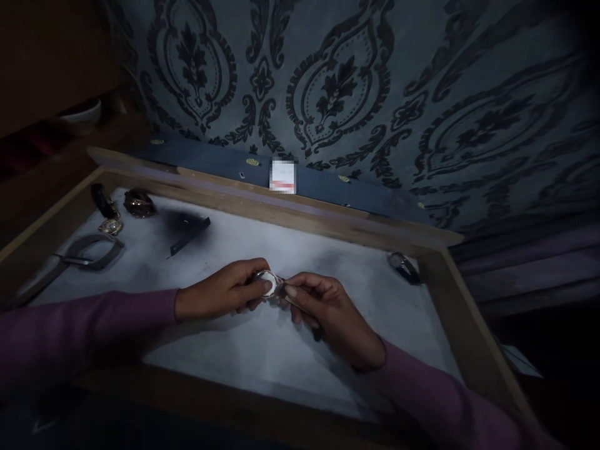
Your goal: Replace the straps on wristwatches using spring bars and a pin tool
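Note:
A round wristwatch [267, 282] with a white dial and a shiny metal case is held above the white-lined bottom of a wooden tray. My left hand [229, 290] grips the case from the left, its thumb lying over the dial. At the watch's right side, my right hand [323, 306] is closed in a pinch on what looks like its strap. A thin pale edge runs along the right thumb, and a dark end shows below that hand. The fingers cover most of the strap.
Inside the wooden tray [434, 300] lie a gold watch with a dark strap [110, 222], a brown watch [139, 203], a grey belt-like band [96, 250] and a dark strip [190, 236]. Another watch [404, 267] rests at the right. Patterned wall [262, 78] stands behind.

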`<state>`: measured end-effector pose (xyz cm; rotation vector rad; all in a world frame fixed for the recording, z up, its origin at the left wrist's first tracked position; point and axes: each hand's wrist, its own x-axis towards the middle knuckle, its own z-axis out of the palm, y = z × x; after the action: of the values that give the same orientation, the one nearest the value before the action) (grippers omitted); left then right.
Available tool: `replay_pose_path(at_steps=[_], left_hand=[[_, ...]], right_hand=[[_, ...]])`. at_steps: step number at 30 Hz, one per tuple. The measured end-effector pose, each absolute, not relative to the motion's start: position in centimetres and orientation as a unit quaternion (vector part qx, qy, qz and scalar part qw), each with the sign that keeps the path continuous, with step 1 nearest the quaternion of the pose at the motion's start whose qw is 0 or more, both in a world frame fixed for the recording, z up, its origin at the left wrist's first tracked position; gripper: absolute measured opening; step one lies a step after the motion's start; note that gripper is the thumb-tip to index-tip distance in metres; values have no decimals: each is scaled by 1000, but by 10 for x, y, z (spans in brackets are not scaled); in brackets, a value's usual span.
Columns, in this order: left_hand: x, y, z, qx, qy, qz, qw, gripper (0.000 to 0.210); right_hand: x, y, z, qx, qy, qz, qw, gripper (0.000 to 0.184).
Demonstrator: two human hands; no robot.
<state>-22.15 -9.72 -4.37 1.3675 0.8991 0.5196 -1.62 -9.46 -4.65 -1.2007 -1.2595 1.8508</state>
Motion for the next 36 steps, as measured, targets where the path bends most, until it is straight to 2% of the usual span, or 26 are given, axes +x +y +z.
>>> replay_pose_path(at_steps=[7, 21, 36], left_hand=[[-222, -102, -42, 634, 400, 248, 613, 25], [-223, -104, -42, 687, 397, 252, 554, 10], [-223, -105, -43, 719, 388, 254, 517, 6]], right_hand=[[-17, -94, -50, -443, -463, 700, 315, 27], [-17, -95, -49, -436, -503, 677, 314, 23], [-16, -96, -52, -429, -503, 690, 296, 22]])
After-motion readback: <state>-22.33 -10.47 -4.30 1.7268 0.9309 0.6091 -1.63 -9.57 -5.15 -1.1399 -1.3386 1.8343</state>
